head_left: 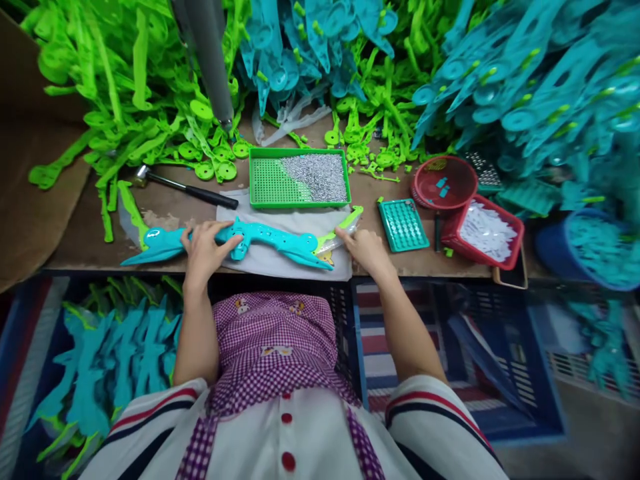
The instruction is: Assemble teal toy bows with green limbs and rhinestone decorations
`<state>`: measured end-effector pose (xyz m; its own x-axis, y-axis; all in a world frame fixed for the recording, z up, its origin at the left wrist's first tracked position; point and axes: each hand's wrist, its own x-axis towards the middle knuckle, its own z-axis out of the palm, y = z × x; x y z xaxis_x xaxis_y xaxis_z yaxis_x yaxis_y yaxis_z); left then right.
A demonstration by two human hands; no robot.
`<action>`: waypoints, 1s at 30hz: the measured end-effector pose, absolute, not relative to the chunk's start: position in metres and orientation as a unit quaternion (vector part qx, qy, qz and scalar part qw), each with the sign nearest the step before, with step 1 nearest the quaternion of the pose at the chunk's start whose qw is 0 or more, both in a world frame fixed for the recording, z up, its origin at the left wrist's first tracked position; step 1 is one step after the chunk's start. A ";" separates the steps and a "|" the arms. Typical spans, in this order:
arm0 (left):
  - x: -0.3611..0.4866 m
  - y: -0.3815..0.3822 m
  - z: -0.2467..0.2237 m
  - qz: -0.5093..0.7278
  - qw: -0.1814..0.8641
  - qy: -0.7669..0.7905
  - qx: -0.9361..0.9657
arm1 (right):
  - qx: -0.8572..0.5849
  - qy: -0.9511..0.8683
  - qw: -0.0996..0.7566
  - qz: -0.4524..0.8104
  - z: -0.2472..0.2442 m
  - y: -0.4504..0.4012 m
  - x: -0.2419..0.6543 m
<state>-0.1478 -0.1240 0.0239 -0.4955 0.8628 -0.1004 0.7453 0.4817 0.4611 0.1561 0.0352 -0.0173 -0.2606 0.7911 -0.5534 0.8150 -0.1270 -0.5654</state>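
A long turquoise plastic part [270, 237] lies across a pale cloth [341, 265] near the table's front edge. Green pieces with clear film extend from both its ends. My left hand [207, 248] grips the turquoise part left of its middle, thumb and fingers around it. At the right end, my right hand [367, 249] has its fingers closed on the green piece [336, 235] and its clear film. Just behind the part stands a green tray [253, 203] partly filled with small silvery pieces.
A hammer [200, 191] lies at left, below a hanging grey tool [213, 67]. Green and turquoise parts are heaped behind. To the right are a small turquoise tray [404, 225], red baskets [515, 241] and a blue tub [553, 250]. Crates flank my lap.
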 end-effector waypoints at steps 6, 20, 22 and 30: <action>-0.145 -0.128 0.020 0.175 0.155 0.843 0.484 | 0.472 0.722 -0.302 -0.407 0.030 0.050 0.099; -0.139 -0.132 0.001 0.134 0.076 0.841 0.518 | 0.224 0.696 -0.410 -0.546 0.064 0.129 -0.136; -0.139 -0.132 0.001 0.128 0.069 0.840 0.523 | 0.172 0.686 -0.406 -0.579 0.065 0.133 -0.141; -0.138 -0.132 0.000 0.129 0.063 0.836 0.529 | 0.231 0.688 -0.405 -0.556 0.040 0.117 -0.071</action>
